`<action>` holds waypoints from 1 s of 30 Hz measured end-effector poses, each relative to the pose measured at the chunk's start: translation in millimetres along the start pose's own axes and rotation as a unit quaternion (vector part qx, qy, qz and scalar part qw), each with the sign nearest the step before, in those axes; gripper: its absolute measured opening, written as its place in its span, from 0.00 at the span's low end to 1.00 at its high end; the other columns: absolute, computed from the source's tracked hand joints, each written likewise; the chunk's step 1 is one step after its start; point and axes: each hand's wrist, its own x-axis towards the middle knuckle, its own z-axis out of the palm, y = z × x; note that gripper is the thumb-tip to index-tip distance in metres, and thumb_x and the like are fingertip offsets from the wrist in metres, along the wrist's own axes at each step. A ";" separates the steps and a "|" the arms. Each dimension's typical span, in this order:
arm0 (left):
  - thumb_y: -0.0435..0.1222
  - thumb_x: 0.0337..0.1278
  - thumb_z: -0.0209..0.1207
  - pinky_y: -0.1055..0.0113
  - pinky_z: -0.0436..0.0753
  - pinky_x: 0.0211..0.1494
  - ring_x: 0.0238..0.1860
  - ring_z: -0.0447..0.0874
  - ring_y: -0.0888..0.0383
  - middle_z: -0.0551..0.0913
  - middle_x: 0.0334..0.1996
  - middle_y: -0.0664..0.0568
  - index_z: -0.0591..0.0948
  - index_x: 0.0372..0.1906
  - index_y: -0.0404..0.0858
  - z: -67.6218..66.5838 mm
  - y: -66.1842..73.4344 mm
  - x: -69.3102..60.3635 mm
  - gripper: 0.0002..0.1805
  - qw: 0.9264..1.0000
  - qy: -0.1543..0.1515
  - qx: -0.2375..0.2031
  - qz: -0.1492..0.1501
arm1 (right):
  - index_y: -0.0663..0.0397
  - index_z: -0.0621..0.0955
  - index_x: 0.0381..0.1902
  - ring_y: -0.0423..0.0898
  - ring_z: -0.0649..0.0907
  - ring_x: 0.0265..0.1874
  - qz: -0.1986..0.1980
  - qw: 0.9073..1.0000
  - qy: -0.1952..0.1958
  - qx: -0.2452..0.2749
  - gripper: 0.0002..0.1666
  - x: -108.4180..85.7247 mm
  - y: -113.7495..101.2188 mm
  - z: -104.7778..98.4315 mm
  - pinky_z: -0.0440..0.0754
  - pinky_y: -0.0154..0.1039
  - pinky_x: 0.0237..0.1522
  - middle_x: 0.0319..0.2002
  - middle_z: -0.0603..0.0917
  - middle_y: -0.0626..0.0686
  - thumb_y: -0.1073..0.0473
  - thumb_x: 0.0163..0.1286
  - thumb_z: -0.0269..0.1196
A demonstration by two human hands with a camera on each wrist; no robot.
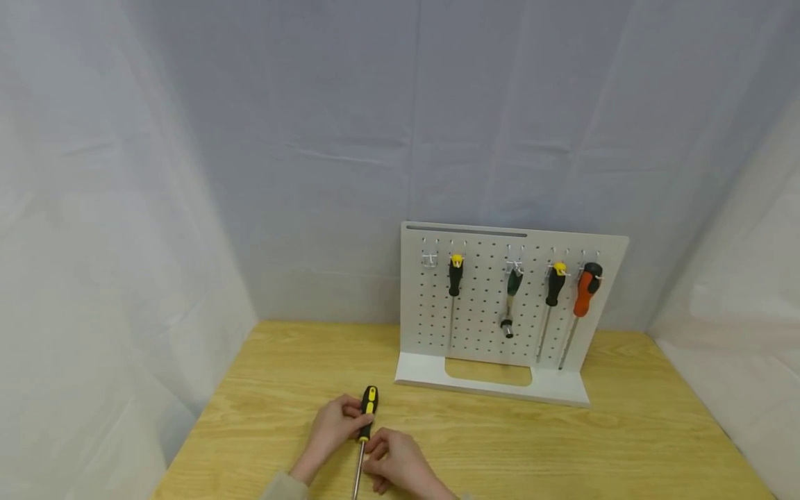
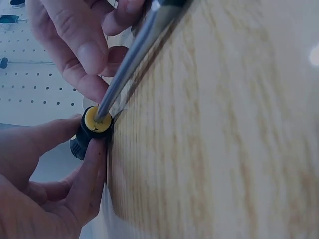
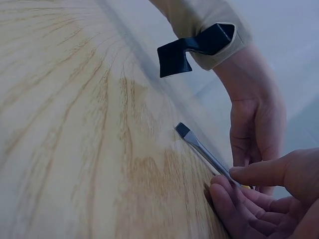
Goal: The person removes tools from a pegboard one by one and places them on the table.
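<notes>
A flat-tipped screwdriver with a black and yellow handle (image 1: 369, 410) lies along the wood table, its metal shaft (image 2: 132, 59) pointing to the near edge. My left hand (image 1: 333, 427) pinches the handle between thumb and fingers; in the left wrist view that hand (image 2: 55, 184) is just behind the yellow collar. Bent fingers of my right hand (image 1: 400, 462) are at the shaft near the handle; the right wrist view shows this hand's (image 3: 274, 199) thumb and fingers around the shaft. The flat tip (image 3: 183, 130) sticks out past them. Exact finger contact is partly hidden.
Behind the hands stands a white pegboard (image 1: 481, 305). On its hooks hang two black and yellow screwdrivers (image 1: 455, 276), a green-handled ratchet (image 1: 514, 281) and an orange-handled screwdriver (image 1: 585, 292). The leftmost hook (image 1: 429, 260) holds nothing. Pale curtains surround the table (image 1: 250, 417).
</notes>
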 end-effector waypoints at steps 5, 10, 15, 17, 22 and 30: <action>0.32 0.53 0.72 0.69 0.85 0.27 0.27 0.85 0.59 0.86 0.30 0.47 0.81 0.46 0.24 -0.7 1.2 -0.6 0.19 1.000 0.009 0.029 0.006 | 0.60 0.83 0.36 0.39 0.78 0.12 -0.006 1.000 -0.015 -0.007 0.04 -2.2 -1.1 -5.4 0.79 0.30 0.12 0.23 0.84 0.51 0.71 0.64 0.67; 0.31 0.54 0.72 0.68 0.85 0.27 0.28 0.85 0.58 0.86 0.32 0.46 0.79 0.49 0.23 -2.0 2.2 -1.1 0.21 0.999 0.010 0.034 0.006 | 0.62 0.84 0.37 0.39 0.78 0.12 -0.022 1.000 -0.015 0.005 0.02 -2.7 -2.4 -12.3 0.80 0.30 0.13 0.21 0.84 0.54 0.70 0.66 0.66; 0.32 0.55 0.72 0.67 0.87 0.29 0.32 0.87 0.54 0.86 0.34 0.44 0.78 0.51 0.23 -2.3 2.8 -0.6 0.23 0.999 0.005 0.030 0.010 | 0.63 0.84 0.39 0.39 0.79 0.14 -0.026 0.999 0.007 0.022 0.04 -0.7 -2.5 -19.9 0.81 0.30 0.15 0.24 0.85 0.54 0.67 0.69 0.65; 0.32 0.55 0.72 0.67 0.87 0.30 0.33 0.87 0.54 0.86 0.35 0.43 0.78 0.52 0.23 -2.6 2.0 -0.4 0.23 1.000 0.002 0.023 0.010 | 0.63 0.84 0.40 0.39 0.80 0.15 -0.030 0.999 0.014 0.027 0.05 0.2 -1.6 -22.8 0.82 0.31 0.16 0.26 0.86 0.55 0.66 0.70 0.65; 0.31 0.54 0.72 0.67 0.88 0.29 0.31 0.87 0.56 0.86 0.34 0.41 0.77 0.50 0.21 -3.1 -1.7 -0.5 0.23 1.000 -0.001 -0.006 0.028 | 0.64 0.84 0.42 0.39 0.80 0.16 -0.043 0.998 0.024 0.043 0.06 1.6 1.8 -30.1 0.84 0.33 0.18 0.29 0.87 0.59 0.65 0.70 0.64; 0.30 0.53 0.72 0.66 0.87 0.29 0.30 0.87 0.54 0.86 0.35 0.41 0.79 0.49 0.22 -6.7 -6.2 1.5 0.22 0.999 0.019 0.000 0.039 | 0.69 0.82 0.46 0.40 0.80 0.18 -0.055 0.996 0.032 0.063 0.10 3.1 5.5 -44.5 0.85 0.33 0.20 0.33 0.87 0.63 0.66 0.72 0.62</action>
